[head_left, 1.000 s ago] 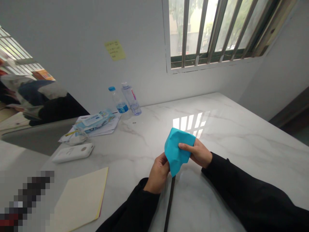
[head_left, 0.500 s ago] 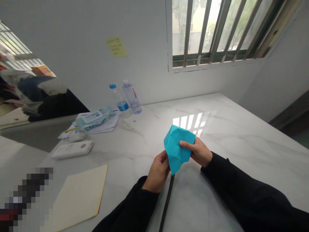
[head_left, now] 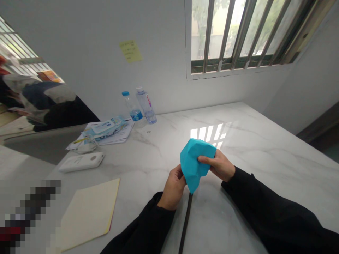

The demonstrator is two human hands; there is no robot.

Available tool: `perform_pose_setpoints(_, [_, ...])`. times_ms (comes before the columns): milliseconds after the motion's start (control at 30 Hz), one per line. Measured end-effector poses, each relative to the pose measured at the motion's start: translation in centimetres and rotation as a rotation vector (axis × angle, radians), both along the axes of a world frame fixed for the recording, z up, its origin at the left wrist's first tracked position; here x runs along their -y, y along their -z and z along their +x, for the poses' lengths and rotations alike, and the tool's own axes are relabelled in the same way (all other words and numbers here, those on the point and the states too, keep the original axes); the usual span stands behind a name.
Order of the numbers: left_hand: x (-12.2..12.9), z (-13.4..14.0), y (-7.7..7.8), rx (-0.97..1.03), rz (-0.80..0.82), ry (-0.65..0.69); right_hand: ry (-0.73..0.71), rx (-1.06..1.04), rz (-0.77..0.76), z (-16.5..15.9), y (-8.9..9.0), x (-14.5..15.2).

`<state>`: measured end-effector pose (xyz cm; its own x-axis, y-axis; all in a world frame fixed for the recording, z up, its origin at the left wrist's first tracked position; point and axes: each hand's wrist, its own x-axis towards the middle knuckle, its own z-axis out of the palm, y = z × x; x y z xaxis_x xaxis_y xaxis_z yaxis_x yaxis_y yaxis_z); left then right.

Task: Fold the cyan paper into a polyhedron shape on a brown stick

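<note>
A creased, partly folded sheet of bright blue paper (head_left: 194, 160) is held up above the marble-patterned table (head_left: 148, 211). My right hand (head_left: 219, 165) is closed on its right side, with the thumb lying flat on the front and the fingers behind. On the lower left edge, my left hand (head_left: 174, 187) pinches the paper; its fingertips are partly hidden behind the sheet. Below the paper a dark strip or cord (head_left: 186, 222) runs toward the near edge of the view. What it is I cannot tell.
To the left lie a stack of pale paper (head_left: 91, 211) and a white device (head_left: 82, 162). Farther back, a wipes packet (head_left: 106, 128) rests on papers beside two plastic bottles (head_left: 146, 106) (head_left: 132, 107). A barred window (head_left: 238, 35) is in the wall. Another person (head_left: 39, 95) appears at far left.
The view has shifted slightly. Both hands keep their grip on the blue paper, whose shape is nearly the same, with its lower tip a little lower in view.
</note>
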<state>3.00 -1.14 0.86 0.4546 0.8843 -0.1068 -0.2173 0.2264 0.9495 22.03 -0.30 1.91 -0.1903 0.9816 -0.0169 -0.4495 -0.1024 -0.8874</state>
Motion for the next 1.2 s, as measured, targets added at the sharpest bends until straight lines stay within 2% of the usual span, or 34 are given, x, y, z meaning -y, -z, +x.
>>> perform_pose_setpoints(800, [0.3, 0.4, -1.4, -0.038, -0.018, -0.047, 0.047, -0.045, -0.037, -0.6, -0.3, 0.4])
perform_pose_setpoints(967, [0.3, 0.4, -1.1, -0.068, 0.02, -0.058, 0.091, -0.036, -0.061, -0.7, -0.3, 0.5])
perform_pose_setpoints(1200, [0.5, 0.4, -0.4, 0.013, -0.02, -0.019, 0.091, -0.064, -0.081, -0.6, -0.5, 0.6])
